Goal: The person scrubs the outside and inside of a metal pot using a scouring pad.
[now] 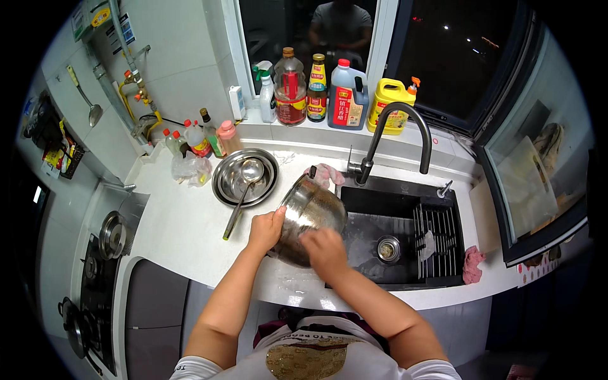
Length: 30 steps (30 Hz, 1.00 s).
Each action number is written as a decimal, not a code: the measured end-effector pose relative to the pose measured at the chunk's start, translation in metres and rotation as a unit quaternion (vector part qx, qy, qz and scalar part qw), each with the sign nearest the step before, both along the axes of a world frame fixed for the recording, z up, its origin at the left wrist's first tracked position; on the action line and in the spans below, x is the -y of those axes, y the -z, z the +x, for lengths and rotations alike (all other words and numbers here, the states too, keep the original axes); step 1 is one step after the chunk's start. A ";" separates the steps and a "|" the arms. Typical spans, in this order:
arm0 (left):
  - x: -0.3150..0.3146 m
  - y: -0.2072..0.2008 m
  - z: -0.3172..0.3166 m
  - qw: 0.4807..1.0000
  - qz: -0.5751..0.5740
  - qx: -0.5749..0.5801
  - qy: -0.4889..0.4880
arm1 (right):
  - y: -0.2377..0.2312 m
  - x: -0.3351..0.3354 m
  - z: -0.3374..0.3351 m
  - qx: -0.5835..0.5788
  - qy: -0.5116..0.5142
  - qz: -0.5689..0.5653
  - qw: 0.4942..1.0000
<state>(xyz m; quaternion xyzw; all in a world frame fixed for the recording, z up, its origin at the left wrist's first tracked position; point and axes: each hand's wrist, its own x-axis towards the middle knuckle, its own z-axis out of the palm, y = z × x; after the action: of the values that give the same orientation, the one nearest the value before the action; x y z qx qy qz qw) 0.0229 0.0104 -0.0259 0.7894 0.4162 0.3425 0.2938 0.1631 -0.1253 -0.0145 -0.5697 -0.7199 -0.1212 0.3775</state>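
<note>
A stainless steel pot point(320, 206) is tipped on its side at the counter's edge, partly over the sink's left rim. My left hand point(267, 229) is closed on its left edge. Against the pot's outer wall presses my right hand point(325, 251), its fingers curled together; what they hold, if anything, is hidden. One dark handle point(311, 171) of the pot sticks up at the far side. To the left, a steel ladle point(251, 172) lies across a nested pair of metal bowls point(218, 183), its handle reaching out over the white counter point(171, 231).
The black sink point(373, 272) has a drying rack point(437, 244) inside and a tall faucet point(421, 136) behind. Pink cloths point(473, 265) lie around it. Several bottles point(291, 95) line the windowsill. An open window pane point(535, 190) juts in at right; a stove point(95, 291) is at left.
</note>
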 end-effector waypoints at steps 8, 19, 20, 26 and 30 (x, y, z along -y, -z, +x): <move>0.002 0.006 0.000 1.000 -0.005 0.010 -0.004 | 0.003 0.008 0.000 -0.035 0.014 0.050 0.998; 0.014 0.005 0.006 0.998 -0.031 -0.013 -0.048 | 0.000 -0.008 0.016 -0.073 0.086 0.078 0.991; 0.015 0.006 0.004 0.999 -0.018 -0.012 -0.047 | 0.006 -0.004 0.013 -0.065 0.064 0.068 0.994; 0.014 0.008 0.003 0.999 0.020 -0.012 -0.037 | 0.003 -0.001 -0.010 -0.041 -0.013 0.028 0.999; 0.017 0.005 0.005 0.998 0.036 -0.022 -0.037 | 0.009 0.000 0.009 -0.091 0.062 0.081 0.991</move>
<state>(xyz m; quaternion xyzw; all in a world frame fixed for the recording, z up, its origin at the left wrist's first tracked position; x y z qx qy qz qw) 0.0280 -0.0068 -0.0306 0.7910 0.4384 0.3507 0.2432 0.1726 -0.1254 -0.0238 -0.5889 -0.6338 -0.1499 0.4786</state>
